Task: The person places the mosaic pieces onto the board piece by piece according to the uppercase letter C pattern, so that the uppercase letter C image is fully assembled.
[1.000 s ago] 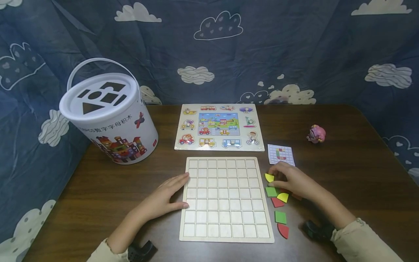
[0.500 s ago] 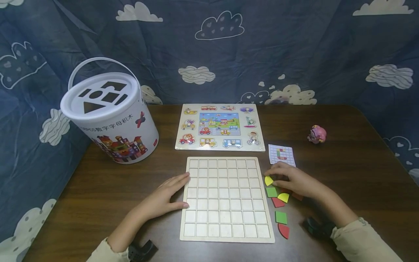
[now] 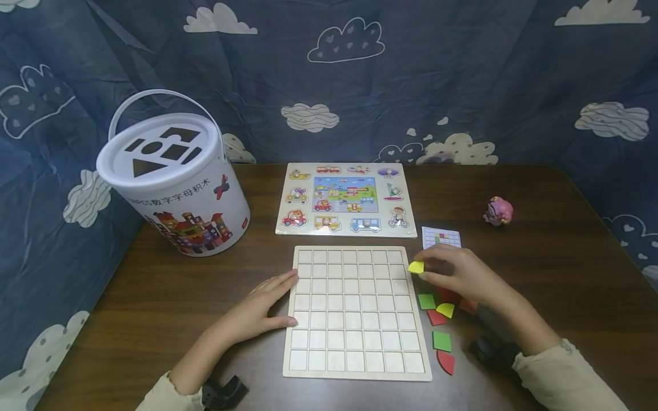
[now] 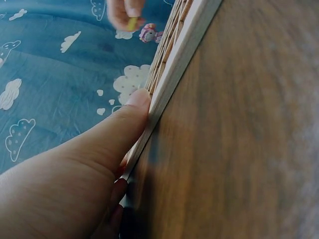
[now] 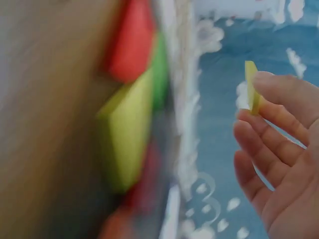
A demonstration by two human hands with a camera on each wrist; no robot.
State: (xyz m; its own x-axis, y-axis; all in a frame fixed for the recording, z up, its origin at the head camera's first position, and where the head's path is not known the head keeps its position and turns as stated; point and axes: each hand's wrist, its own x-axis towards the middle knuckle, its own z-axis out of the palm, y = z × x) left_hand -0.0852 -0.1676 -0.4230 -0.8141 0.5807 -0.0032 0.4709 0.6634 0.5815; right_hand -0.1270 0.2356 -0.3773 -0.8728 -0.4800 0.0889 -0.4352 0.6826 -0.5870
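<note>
A pale wooden grid board lies flat on the table. My left hand rests against its left edge with fingers extended; in the left wrist view the thumb touches the board's side. My right hand pinches a yellow quarter-circle piece between thumb and fingers, lifted by the board's upper right edge. The right wrist view shows that yellow piece edge-on at the fingertips. Below the hand lie another yellow piece, green squares and red pieces.
A printed pattern card lies behind my right hand, partly covered by it. Farther back are a vehicle picture puzzle and a small pink figurine. A white lidded bucket stands at the left, before a cloud-patterned cloth.
The right hand has picked up the yellow quarter-circle piece from the table and moved it slightly up and left to the board's edge. The left hand stays put.
</note>
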